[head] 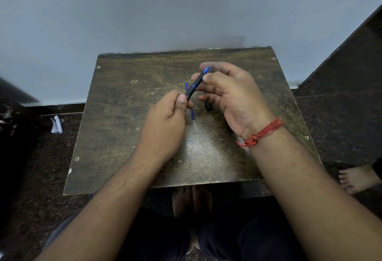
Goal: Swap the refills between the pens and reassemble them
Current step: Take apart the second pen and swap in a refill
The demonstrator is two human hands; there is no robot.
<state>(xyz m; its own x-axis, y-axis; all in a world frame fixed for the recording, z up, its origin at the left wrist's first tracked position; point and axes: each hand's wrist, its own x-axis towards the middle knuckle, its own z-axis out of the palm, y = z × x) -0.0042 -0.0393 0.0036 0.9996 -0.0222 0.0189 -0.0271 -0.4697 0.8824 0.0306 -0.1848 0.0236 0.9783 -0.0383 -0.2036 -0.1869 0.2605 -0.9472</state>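
Worn table [128, 136] by a wall | left hand [165, 124] pinches pen [196, 83] low, right hand [229, 93] pinches it higher, likely to twist it | refill [193, 119] lies beneath, another pen part [208, 106] just right.

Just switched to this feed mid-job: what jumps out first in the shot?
The black pen with a blue end, held tilted above the middle of the worn brown table, the left hand pinching its lower end and the right hand its upper part. Beneath them a loose refill lies on the table. A red thread band circles the right wrist.
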